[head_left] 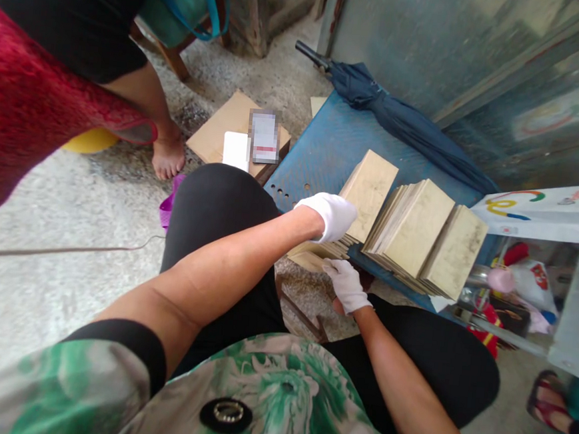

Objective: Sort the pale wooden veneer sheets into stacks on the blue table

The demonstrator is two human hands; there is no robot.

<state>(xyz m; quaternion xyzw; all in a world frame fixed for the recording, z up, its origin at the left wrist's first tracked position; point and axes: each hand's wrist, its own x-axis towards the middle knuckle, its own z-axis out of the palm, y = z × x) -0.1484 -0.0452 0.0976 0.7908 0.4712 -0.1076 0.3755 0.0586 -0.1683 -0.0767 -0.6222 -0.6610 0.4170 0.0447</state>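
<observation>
Gripping the near edge of a tilted tan board [371, 186], the left hand [330, 215], in a white glove, has its fingers curled over it. That board leans up from a low stack of like boards [317, 251] at the front of a blue metal platform [325, 146]. Below, the gloved right hand [347, 283] rests, loosely closed, against the stack's lower edge; whether it grasps anything I cannot tell. Just right, a fanned row of boards [425, 238] leans on the platform. A folded dark umbrella [402, 122] lies behind, and another person's bare foot [168, 157] stands near a cardboard box [223, 128].
</observation>
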